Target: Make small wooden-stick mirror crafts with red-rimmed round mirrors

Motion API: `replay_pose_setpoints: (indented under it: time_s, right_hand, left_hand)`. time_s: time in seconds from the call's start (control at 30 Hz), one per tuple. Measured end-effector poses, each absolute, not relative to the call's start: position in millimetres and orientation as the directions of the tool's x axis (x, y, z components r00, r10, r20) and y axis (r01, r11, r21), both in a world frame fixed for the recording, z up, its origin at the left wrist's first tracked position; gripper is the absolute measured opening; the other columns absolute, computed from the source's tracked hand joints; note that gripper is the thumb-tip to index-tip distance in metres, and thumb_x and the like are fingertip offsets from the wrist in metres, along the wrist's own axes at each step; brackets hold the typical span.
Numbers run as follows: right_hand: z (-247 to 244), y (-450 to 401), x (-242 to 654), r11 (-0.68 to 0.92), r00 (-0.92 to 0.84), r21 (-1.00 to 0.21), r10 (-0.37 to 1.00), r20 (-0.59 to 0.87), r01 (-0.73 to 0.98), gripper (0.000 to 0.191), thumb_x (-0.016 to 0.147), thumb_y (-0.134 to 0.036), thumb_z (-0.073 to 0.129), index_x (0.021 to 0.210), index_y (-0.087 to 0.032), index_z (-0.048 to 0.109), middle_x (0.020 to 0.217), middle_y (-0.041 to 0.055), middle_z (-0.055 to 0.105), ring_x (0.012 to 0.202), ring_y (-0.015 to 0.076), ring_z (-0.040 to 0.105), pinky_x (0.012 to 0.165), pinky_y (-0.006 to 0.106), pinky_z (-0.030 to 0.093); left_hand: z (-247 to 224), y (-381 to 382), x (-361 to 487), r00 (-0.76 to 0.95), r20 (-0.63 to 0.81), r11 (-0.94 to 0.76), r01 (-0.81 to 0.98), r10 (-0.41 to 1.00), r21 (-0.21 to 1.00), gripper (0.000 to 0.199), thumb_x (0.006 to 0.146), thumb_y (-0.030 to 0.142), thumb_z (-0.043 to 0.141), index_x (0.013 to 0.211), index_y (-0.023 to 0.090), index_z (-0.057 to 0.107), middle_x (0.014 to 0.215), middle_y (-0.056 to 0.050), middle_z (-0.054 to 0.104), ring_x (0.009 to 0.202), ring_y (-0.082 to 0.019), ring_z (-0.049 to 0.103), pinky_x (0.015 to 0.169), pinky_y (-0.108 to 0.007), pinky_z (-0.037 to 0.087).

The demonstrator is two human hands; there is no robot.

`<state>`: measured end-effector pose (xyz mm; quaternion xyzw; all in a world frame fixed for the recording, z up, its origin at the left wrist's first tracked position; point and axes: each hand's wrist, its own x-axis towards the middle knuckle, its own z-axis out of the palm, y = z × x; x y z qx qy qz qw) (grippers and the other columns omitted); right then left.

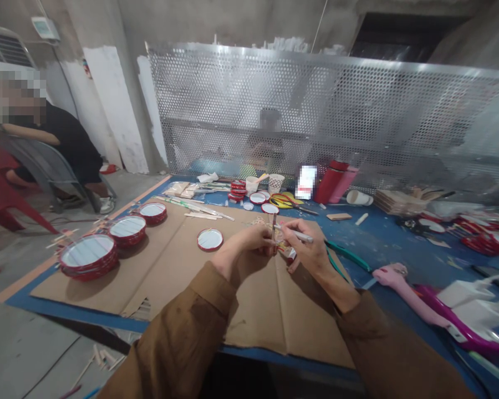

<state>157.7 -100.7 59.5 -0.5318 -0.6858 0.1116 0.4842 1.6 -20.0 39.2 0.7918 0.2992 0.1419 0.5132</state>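
Note:
My left hand (pixel 255 244) is closed on a narrow brown stick (pixel 274 221) that stands upright between its fingers. In my right hand (pixel 310 246) is a slim white pen (pixel 301 235), its tip beside the stick. Both hands are close together above a sheet of brown cardboard (pixel 253 321). Small pale and coloured bits lie behind and beneath my fingers, partly hidden. To the left of my left hand lies a red-rimmed round lid (pixel 210 239) with a white inside. Teal-handled pliers (pixel 349 257) rest by my right wrist.
Three round red pieces with white faces, one being (pixel 89 255), line the cardboard's left side. Farther back are paper cups (pixel 275 183), yellow scissors (pixel 289 200) and a red bottle (pixel 330 182). A pink glue gun (pixel 411 293) lies right. A perforated metal screen (pixel 233 105) stands behind.

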Motion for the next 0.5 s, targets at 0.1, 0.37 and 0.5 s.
replay_pose_setpoints:
  time_s: [0.1, 0.37, 0.5]
  right_hand:
    - [59.9, -101.2, 157.3, 0.392, 0.033, -0.692, 0.857, 0.514, 0.607, 0.028, 0.086, -0.046, 0.053, 0.081, -0.02, 0.062, 0.061, -0.0009, 0.061, 0.048, 0.0132, 0.054, 0.04, 0.022, 0.041]
    - [58.4, -99.4, 158.7, 0.398, 0.031, -0.691, 0.854, 0.519, 0.603, 0.029, 0.085, -0.047, 0.054, 0.081, -0.02, 0.063, 0.064, 0.0006, 0.064, 0.051, 0.0145, 0.058, 0.042, 0.023, 0.044]
    - [56.5, -99.5, 159.0, 0.385, 0.02, -0.701, 0.869, 0.494, 0.6, 0.03, 0.087, -0.048, 0.052, 0.083, -0.019, 0.063, 0.062, -0.0003, 0.062, 0.047, 0.0136, 0.055, 0.039, 0.022, 0.042]
  left_hand:
    - [35.6, -16.9, 2.2, 0.779, -0.094, -0.295, 0.342, 0.621, 0.892, 0.019, 0.08, 0.021, 0.055, 0.063, 0.012, 0.06, 0.054, -0.001, 0.057, 0.048, -0.01, 0.051, 0.052, -0.023, 0.04]
    - [35.5, -17.8, 1.3, 0.785, -0.092, -0.275, 0.321, 0.612, 0.906, 0.02, 0.079, 0.023, 0.056, 0.064, 0.011, 0.062, 0.055, -0.002, 0.058, 0.048, -0.009, 0.051, 0.052, -0.022, 0.04]
    - [37.0, -19.2, 1.2, 0.781, -0.093, -0.268, 0.321, 0.618, 0.909, 0.019, 0.079, 0.021, 0.055, 0.064, 0.012, 0.061, 0.055, -0.002, 0.057, 0.048, -0.009, 0.05, 0.052, -0.022, 0.04]
